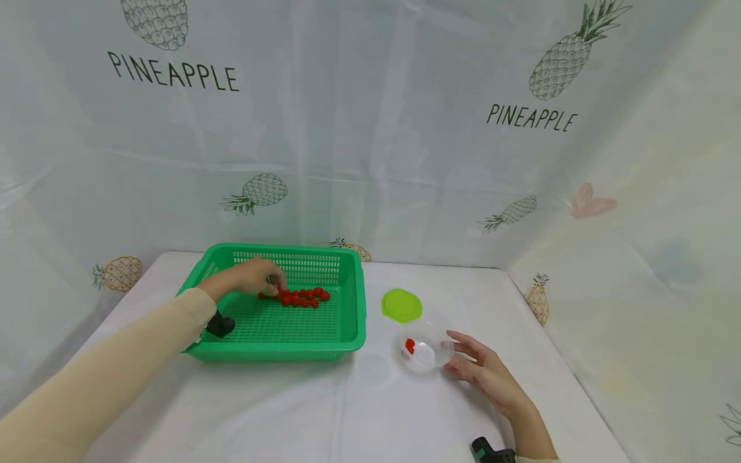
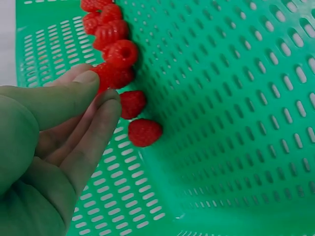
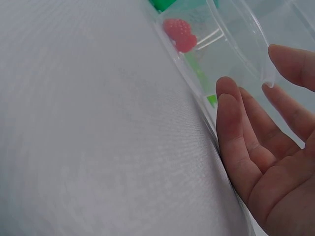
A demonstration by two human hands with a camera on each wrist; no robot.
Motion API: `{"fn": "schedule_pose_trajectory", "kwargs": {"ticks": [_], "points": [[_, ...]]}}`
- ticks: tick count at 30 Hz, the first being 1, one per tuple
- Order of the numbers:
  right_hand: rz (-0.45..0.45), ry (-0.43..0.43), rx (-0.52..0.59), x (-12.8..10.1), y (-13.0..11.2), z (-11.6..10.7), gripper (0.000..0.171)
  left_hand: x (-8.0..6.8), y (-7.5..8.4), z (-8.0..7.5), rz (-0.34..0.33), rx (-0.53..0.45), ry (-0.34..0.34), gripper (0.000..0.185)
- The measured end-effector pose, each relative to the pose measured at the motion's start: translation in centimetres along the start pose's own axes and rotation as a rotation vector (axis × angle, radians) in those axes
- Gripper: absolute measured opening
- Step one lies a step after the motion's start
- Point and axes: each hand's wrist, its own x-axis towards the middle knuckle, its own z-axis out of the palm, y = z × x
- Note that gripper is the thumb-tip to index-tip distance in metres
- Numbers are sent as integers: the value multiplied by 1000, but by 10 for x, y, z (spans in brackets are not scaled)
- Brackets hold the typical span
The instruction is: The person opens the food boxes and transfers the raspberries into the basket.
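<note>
In the green basket my left hand (image 1: 255,275) pinches a raspberry (image 2: 102,78) between thumb and fingertips. It touches or nearly touches the other raspberries (image 1: 303,298), which lie in a row along the basket floor. The left wrist view shows several of them (image 2: 145,132) close to my fingers. My right hand (image 1: 483,373) rests at the right side of a clear plastic bowl (image 1: 427,360), its fingers loosely spread against the rim. Inside the bowl, at its left side, lie two raspberries (image 3: 179,34).
The green basket (image 1: 272,350) has slotted walls and stands at the left of the white-covered table (image 1: 278,411). A lime-green lid (image 1: 402,305) lies behind the bowl. A pineapple-print sheet (image 1: 359,128) hangs behind the table.
</note>
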Motion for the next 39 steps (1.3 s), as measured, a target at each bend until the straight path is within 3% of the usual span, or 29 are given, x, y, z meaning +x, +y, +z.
{"fn": "schedule_pose_trajectory", "kwargs": {"ticks": [11,30,39], "points": [[-10,-21,3,2,-1,0,67,-1,-11,10,-12,2,12,14],[10,0,-5,1,2,0,67,5,-6,13,-18,49,6,13],[1,-8,-4,0,2,-1,67,4,20,-2,62,63,68,12]]}}
